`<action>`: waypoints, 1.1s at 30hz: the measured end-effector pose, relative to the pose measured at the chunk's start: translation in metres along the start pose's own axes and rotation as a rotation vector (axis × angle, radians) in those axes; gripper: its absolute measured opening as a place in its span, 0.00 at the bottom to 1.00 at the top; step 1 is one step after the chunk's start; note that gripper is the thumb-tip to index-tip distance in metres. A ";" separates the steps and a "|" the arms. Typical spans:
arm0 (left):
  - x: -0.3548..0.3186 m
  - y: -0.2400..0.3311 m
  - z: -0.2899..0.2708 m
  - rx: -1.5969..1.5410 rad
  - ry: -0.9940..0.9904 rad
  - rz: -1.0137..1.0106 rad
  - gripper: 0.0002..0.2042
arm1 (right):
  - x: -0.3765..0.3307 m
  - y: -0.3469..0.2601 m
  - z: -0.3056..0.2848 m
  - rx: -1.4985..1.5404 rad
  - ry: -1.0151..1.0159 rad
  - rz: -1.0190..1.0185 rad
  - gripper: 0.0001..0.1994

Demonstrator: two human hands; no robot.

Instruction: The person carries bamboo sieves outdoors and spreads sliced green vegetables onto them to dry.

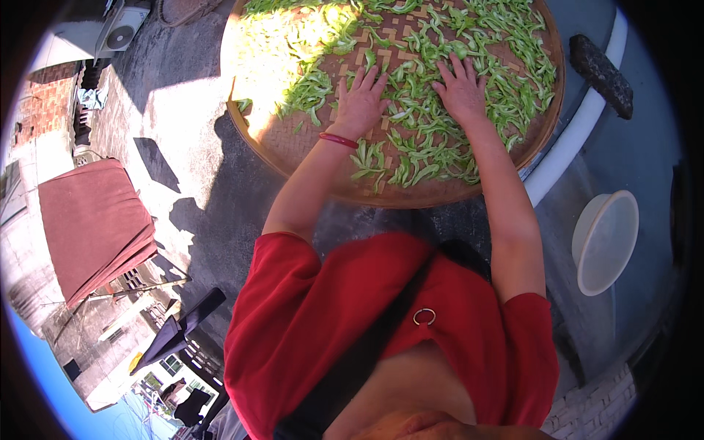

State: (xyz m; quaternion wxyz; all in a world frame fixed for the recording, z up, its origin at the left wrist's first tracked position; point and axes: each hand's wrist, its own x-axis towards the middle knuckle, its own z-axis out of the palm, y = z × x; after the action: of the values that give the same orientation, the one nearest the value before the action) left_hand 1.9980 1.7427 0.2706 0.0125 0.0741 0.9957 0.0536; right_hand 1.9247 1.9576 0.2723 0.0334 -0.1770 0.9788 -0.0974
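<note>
The left hand (361, 108), a thin red bangle (339, 139) at its wrist, has its grip spread wide over the big round woven tan tray (290, 147). The right hand (463, 95) is spread too, among the limp pale-green vegetable strips (429, 150) strewn across that tray. From here I can't quite tell how firmly either palm presses. Off to the right sits a round, whitish translucent basin (607, 242).
</note>
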 end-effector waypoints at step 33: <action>-0.113 -0.217 -0.026 -0.097 0.025 0.098 0.15 | 0.052 -0.262 0.069 0.321 0.234 -0.782 0.13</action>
State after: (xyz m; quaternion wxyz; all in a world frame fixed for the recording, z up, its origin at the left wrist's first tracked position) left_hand 2.0769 1.5098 0.2743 0.0008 0.1213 0.9872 0.1034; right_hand 1.9720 1.6858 0.2561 -0.0900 -0.5148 0.8077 -0.2730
